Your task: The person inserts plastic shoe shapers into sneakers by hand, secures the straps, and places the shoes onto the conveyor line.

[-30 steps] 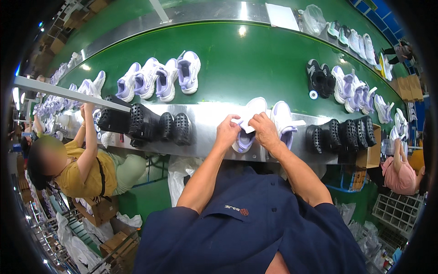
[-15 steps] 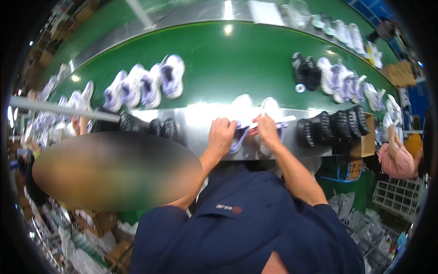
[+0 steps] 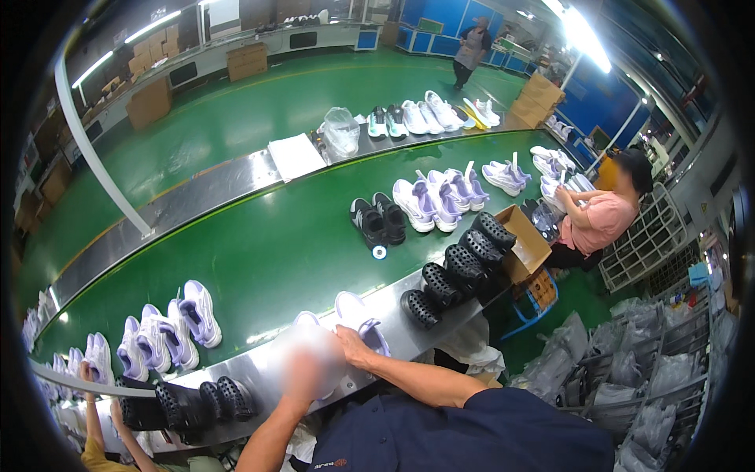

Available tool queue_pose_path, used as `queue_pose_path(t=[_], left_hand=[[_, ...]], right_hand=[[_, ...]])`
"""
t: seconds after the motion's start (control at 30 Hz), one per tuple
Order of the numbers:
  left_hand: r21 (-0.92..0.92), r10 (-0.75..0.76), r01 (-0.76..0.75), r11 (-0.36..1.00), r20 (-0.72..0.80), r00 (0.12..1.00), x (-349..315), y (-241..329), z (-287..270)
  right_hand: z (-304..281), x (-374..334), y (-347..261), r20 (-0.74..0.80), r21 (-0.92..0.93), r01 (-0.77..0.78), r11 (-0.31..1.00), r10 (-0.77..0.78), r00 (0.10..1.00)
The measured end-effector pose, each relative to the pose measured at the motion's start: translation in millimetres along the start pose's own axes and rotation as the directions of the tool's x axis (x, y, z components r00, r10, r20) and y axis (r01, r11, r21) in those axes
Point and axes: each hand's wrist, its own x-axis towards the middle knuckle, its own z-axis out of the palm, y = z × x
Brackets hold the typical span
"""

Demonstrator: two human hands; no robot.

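Note:
Two white and lilac sneakers stand side by side on the metal ledge before me, the right sneaker [image 3: 355, 308] and the left sneaker [image 3: 307, 318]. My left hand [image 3: 303, 376] reaches over the left sneaker; a blur hides its fingers and most of that shoe. Close beside it, my right hand [image 3: 355, 348] lies between the two shoes, against the inner side of the right sneaker. Its fingers are curled, with the tips running into the blur, so what they pinch is hidden.
Black clogs [image 3: 465, 266] line the ledge to my right, with more clogs [image 3: 233, 397] to my left. Sneakers [image 3: 178, 334] and a black pair [image 3: 377, 223] stand on the green belt [image 3: 259, 259]. A cardboard box [image 3: 525, 244] and a co-worker in pink [image 3: 604, 211] are at right.
My view has tilted up and swung round, bringing the far floor and a walking person into sight. Both hands stay at the same sneaker pair, now closer together.

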Motion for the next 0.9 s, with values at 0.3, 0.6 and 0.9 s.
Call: queue_pose_path(t=[0.3,0.6,0.9], left_hand=[[-0.106,-0.068,0.051,0.993,-0.164,0.984,-28,10,-4],[0.112,-0.105,0.146,0.983,-0.310,0.945,-36,38,-12],[0.152,-0.025,0.036,0.988,-0.075,0.997,-33,26,-28]], right_hand=[[11,2,6,-0.124,-0.009,-0.073,0.997,0.071,0.990],[23,-10,5,-0.048,0.180,-0.211,0.961,0.222,0.974],[-33,-11,-12,0.237,0.338,-0.215,0.916,0.138,0.962]])
